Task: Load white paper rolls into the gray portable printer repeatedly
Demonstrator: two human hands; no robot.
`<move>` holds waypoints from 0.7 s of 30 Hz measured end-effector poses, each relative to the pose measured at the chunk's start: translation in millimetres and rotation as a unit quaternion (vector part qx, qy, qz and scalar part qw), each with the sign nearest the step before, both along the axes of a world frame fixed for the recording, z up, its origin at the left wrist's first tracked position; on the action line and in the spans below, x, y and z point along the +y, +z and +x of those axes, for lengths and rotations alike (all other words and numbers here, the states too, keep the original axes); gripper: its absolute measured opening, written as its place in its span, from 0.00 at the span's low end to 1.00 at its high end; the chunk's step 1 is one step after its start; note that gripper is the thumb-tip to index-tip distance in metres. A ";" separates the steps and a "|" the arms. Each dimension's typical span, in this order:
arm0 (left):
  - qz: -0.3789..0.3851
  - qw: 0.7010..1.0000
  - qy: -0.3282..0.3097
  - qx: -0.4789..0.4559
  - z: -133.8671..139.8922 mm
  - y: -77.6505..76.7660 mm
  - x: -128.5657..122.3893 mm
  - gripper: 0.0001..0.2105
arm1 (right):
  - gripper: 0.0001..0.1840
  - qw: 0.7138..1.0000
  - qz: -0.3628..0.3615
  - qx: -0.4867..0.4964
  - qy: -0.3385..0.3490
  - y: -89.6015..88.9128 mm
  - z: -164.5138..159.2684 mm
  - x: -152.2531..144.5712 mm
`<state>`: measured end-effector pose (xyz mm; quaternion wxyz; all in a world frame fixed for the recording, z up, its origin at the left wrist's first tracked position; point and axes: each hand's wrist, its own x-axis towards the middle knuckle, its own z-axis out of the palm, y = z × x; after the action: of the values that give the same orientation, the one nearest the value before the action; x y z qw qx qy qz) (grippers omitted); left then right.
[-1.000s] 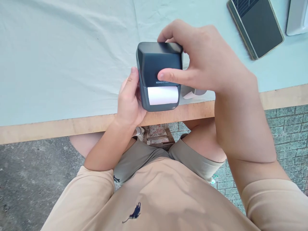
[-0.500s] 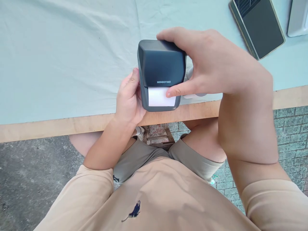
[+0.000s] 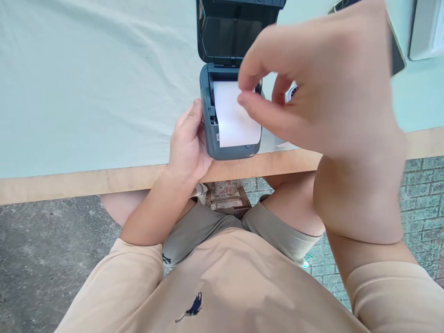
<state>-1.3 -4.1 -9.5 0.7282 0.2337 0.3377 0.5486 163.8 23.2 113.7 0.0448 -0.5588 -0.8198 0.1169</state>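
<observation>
A dark grey label printer (image 3: 231, 152) is held at the table's front edge. Its black lid (image 3: 232, 39) stands raised at the far end. My left hand (image 3: 189, 141) is closed round the printer's left side and underside, thumb along the side. Inside and over the front lies a strip of white label paper (image 3: 236, 120), its loose end reaching towards me. Over its right part hangs my right hand (image 3: 312, 88), thumb and index bent towards each other with a narrow gap between the tips. Nothing shows in that gap; part of the printer's right side is hidden behind the hand.
A pale blue cloth (image 3: 86, 92) covers the table, with bare wood (image 3: 69, 182) along its front edge. Partly behind my right hand lies a dark flat device (image 3: 397, 58); beside it is a light grey object (image 3: 425, 32). A small round item (image 3: 292, 91) shows between my fingers.
The printer's lid was shut and now stands open, uncovering the paper inside. My right hand has let go of the lid and hangs over the paper. My left hand keeps its hold.
</observation>
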 end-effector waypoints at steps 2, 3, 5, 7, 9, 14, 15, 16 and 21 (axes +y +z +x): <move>-0.008 1.000 -0.006 0.012 0.8 2.6 -1.4 0.15 | 0.10 0.992 -0.037 -0.117 -0.025 -3.7 -10.7 -0.5; -0.011 1.000 -0.008 0.018 0.9 3.5 -2.2 0.15 | 0.13 0.985 -0.051 -0.161 -0.031 -6.5 -15.0 -1.1; -0.009 1.000 -0.010 0.027 0.9 4.3 -3.7 0.15 | 0.16 0.978 -0.063 -0.198 -0.024 -12.0 -20.6 -2.9; -0.002 1.000 -0.006 0.025 0.4 4.4 -4.9 0.16 | 0.17 0.976 -0.069 -0.205 -0.015 -15.1 -22.8 -4.5; 0.003 1.000 -0.009 0.014 0.1 4.9 -5.8 0.16 | 0.18 0.976 -0.069 -0.204 -0.008 -14.6 -22.4 -5.4; 0.005 1.000 -0.010 -0.010 2.2 11.1 -7.0 0.18 | 0.15 0.976 -0.052 -0.210 -0.009 -6.4 -17.1 -6.0; 0.005 1.000 -0.010 -0.013 2.8 12.6 -7.1 0.18 | 0.14 0.976 -0.053 -0.212 -0.007 -5.8 -16.5 -5.9; 0.005 1.000 -0.011 -0.017 3.3 14.0 -7.3 0.18 | 0.12 0.975 -0.055 -0.214 -0.003 -5.8 -16.3 -5.7; 0.003 1.000 -0.008 0.004 2.8 15.2 -8.5 0.17 | 0.13 0.979 -0.050 -0.198 0.011 -6.9 -17.1 -5.1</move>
<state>1.5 -12.6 5.7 0.7309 0.2407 0.3367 0.5426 146.7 18.1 106.8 -0.1479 -0.5635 -0.8115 0.0454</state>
